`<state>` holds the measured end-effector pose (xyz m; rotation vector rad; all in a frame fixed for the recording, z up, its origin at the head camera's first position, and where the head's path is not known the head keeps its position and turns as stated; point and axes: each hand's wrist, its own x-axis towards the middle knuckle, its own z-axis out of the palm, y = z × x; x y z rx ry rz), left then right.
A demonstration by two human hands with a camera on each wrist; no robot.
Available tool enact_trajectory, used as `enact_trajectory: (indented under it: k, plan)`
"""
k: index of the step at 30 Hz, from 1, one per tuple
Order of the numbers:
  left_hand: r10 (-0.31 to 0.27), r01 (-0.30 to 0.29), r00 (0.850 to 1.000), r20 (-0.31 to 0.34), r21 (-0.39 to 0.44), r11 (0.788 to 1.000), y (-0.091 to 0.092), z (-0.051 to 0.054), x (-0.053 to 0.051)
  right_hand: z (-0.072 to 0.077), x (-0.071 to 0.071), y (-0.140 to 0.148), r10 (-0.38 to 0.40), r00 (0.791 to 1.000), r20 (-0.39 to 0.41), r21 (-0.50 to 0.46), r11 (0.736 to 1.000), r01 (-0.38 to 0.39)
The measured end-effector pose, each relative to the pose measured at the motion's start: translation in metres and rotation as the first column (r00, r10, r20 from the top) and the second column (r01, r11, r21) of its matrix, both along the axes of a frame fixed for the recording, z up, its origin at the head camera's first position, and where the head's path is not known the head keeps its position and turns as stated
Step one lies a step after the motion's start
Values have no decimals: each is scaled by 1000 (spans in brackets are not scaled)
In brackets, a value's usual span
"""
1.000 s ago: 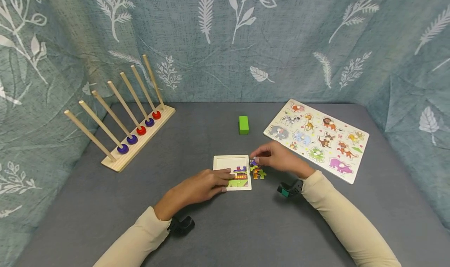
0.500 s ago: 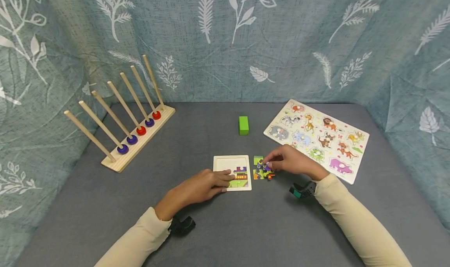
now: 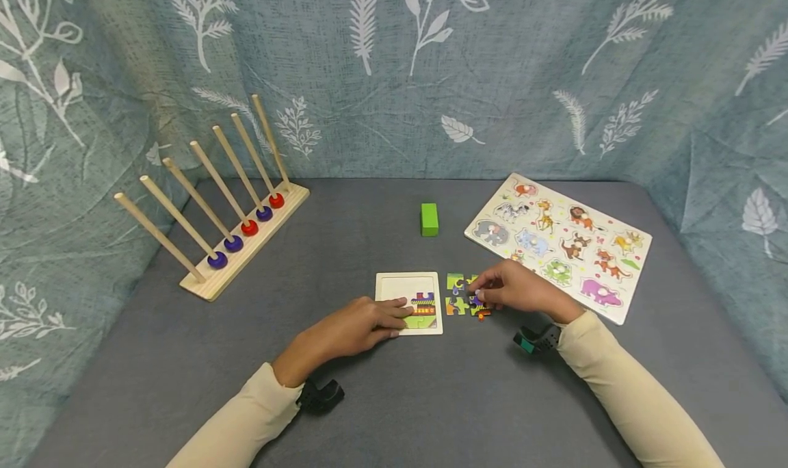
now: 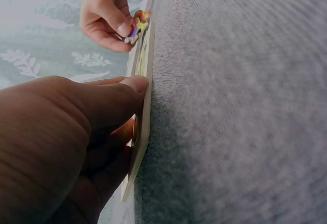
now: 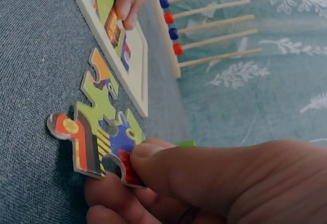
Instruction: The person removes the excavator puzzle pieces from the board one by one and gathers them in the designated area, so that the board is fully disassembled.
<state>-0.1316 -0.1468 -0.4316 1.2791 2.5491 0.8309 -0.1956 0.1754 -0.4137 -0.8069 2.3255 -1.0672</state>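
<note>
My left hand (image 3: pixel 360 324) rests on a small square wooden puzzle tray (image 3: pixel 394 276), its fingers reaching across the left part. In the left wrist view the thumb (image 4: pixel 134 85) touches the tray's near edge. Several fitted pieces (image 3: pixel 423 310) fill the tray's right and lower part. To the tray's right, my right hand (image 3: pixel 514 287) pinches a jigsaw piece (image 5: pixel 89 150) coloured red, purple and yellow between thumb and fingers. In the right wrist view it is tilted. Loose green and orange jigsaw pieces (image 3: pixel 455 305) lie between tray and hand, partly overlapped by the held piece in that view.
A green block (image 3: pixel 429 219) stands behind the tray. Back right lies an animal peg puzzle board (image 3: pixel 637 249), close to the right forearm. At the left stands a wooden rack with upright pegs (image 3: pixel 209 287) and several red and blue beads. A patterned curtain (image 3: pixel 382 133) hangs behind.
My right hand has moved to the right, away from the tray, with the jigsaw piece. More loose pieces now show beside the tray. The left hand has stayed in place.
</note>
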Motion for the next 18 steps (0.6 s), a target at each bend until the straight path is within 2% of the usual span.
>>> enact_trajectory:
  k: [13, 18]
  plan:
    - [24, -24, 999, 21, -22, 999, 1, 2, 2, 2, 2, 2, -16, 997, -71, 30, 999, 18]
    - [26, -26, 999, 20, -18, 1000, 1, 1, 2, 3, 1, 2, 2, 997, -82, 31, 1000, 1]
